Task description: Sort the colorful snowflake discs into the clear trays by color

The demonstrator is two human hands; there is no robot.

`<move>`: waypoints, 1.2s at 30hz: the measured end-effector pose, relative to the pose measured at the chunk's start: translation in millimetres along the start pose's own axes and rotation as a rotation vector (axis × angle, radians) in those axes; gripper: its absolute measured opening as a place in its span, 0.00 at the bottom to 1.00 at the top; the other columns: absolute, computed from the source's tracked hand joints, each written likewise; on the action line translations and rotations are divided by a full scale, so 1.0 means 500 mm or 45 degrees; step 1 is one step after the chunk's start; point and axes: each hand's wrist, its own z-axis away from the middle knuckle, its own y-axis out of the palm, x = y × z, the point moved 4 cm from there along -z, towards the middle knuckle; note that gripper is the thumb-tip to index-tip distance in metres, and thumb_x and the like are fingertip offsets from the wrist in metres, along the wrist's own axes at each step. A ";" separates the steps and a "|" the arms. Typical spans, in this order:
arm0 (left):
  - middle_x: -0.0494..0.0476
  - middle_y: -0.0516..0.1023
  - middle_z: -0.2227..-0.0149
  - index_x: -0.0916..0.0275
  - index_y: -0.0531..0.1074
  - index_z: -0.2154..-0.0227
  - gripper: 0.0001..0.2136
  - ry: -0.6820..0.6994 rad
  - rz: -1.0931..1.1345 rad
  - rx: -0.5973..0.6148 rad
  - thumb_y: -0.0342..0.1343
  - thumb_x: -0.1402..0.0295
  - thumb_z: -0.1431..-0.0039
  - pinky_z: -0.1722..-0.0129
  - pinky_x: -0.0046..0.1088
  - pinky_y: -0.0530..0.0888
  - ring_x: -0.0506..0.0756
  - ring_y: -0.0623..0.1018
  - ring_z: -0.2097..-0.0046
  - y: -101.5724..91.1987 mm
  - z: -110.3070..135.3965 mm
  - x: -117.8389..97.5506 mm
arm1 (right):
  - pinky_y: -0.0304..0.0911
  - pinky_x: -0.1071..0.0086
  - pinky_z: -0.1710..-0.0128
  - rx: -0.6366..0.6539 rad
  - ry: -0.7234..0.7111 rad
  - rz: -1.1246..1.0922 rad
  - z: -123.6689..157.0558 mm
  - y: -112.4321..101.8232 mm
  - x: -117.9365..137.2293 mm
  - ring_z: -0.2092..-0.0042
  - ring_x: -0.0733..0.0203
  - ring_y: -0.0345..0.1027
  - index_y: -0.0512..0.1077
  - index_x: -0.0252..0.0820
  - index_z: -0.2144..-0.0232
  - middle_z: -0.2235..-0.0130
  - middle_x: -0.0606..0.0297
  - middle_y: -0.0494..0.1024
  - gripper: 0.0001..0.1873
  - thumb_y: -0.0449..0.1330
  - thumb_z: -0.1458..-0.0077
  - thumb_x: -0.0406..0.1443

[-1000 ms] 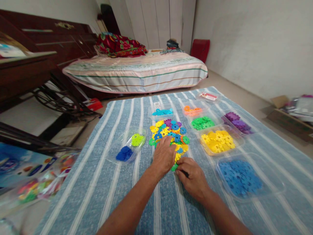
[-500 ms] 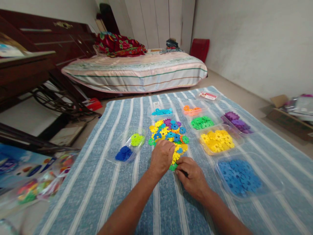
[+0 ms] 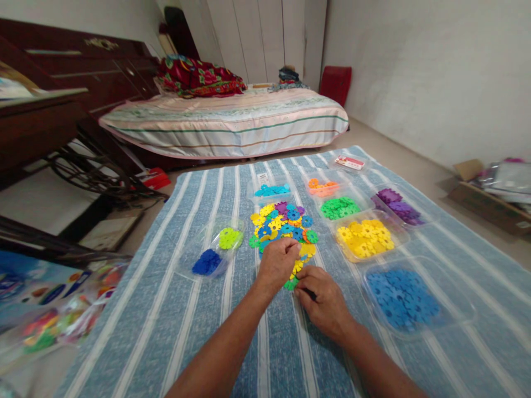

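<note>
A loose pile of flower-shaped plastic discs (image 3: pixel 274 224) in mixed colours lies in the middle of the striped cloth. My left hand (image 3: pixel 279 260) is closed over the pile's near side, its fingers curled; whatever is in them is hidden. To its right, my right hand (image 3: pixel 323 298) has thumb and forefinger bent together at the right edge of a green flower-shaped disc (image 3: pixel 291 283), which seems pinched there. Yellow discs (image 3: pixel 297 267) show between the two hands.
Clear tubs hold sorted discs: blue (image 3: pixel 402 298), yellow (image 3: pixel 365 237), green (image 3: pixel 340 208), purple (image 3: pixel 398 207), orange (image 3: pixel 322 187) and light blue (image 3: pixel 271 190). A tub on the left has dark blue discs (image 3: pixel 206 262) and lime discs (image 3: pixel 230 238). A bed (image 3: pixel 224 124) stands beyond.
The whole view has shifted slightly left. Both hands stay in nearly the same place over the pile, with the left fingers moved very slightly.
</note>
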 end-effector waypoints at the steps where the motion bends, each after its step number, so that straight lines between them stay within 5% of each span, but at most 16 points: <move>1: 0.48 0.73 0.79 0.62 0.71 0.78 0.10 0.008 -0.013 0.009 0.47 0.66 0.48 0.72 0.24 0.67 0.49 0.72 0.73 0.004 -0.002 -0.005 | 0.62 0.65 0.59 -0.001 0.001 -0.001 0.000 0.000 0.000 0.60 0.61 0.66 0.72 0.43 0.75 0.66 0.63 0.74 0.07 0.56 0.50 0.29; 5: 0.48 0.72 0.81 0.63 0.72 0.78 0.10 0.062 0.025 0.075 0.48 0.68 0.49 0.72 0.23 0.66 0.49 0.71 0.75 0.033 -0.012 -0.047 | 0.61 0.65 0.59 -0.021 0.010 -0.010 -0.001 -0.003 0.002 0.60 0.60 0.65 0.72 0.43 0.74 0.66 0.63 0.74 0.07 0.55 0.50 0.29; 9: 0.48 0.74 0.78 0.63 0.75 0.65 0.12 0.163 0.157 0.195 0.48 0.68 0.48 0.73 0.22 0.67 0.49 0.72 0.74 0.069 -0.036 -0.108 | 0.60 0.65 0.60 0.012 0.044 -0.031 -0.001 -0.006 0.004 0.62 0.59 0.65 0.73 0.43 0.72 0.67 0.64 0.74 0.07 0.55 0.50 0.29; 12: 0.49 0.74 0.76 0.63 0.75 0.63 0.13 0.277 -0.095 0.155 0.48 0.70 0.47 0.70 0.24 0.68 0.51 0.73 0.71 0.066 -0.060 -0.130 | 0.60 0.65 0.58 0.012 0.045 -0.046 0.000 -0.006 0.004 0.59 0.59 0.65 0.73 0.43 0.72 0.65 0.64 0.75 0.07 0.55 0.50 0.29; 16: 0.57 0.74 0.71 0.63 0.74 0.75 0.09 0.381 -0.700 0.167 0.48 0.73 0.47 0.62 0.31 0.68 0.57 0.74 0.63 0.053 -0.065 -0.104 | 0.61 0.65 0.57 -0.023 0.018 -0.023 0.000 -0.002 0.001 0.59 0.59 0.65 0.73 0.43 0.73 0.65 0.62 0.75 0.08 0.55 0.50 0.29; 20: 0.63 0.73 0.66 0.64 0.74 0.72 0.07 0.437 -1.022 0.168 0.52 0.69 0.47 0.60 0.36 0.68 0.61 0.71 0.59 0.061 -0.041 -0.067 | 0.61 0.65 0.60 -0.006 0.029 0.022 0.000 0.000 -0.002 0.61 0.59 0.65 0.73 0.43 0.74 0.67 0.63 0.74 0.08 0.55 0.50 0.29; 36: 0.60 0.69 0.62 0.64 0.73 0.69 0.08 0.494 -1.161 0.282 0.54 0.64 0.46 0.59 0.37 0.66 0.60 0.67 0.57 0.064 -0.023 -0.049 | 0.59 0.66 0.60 0.017 0.014 0.041 0.002 0.002 -0.003 0.62 0.60 0.64 0.71 0.42 0.76 0.69 0.63 0.73 0.07 0.55 0.50 0.28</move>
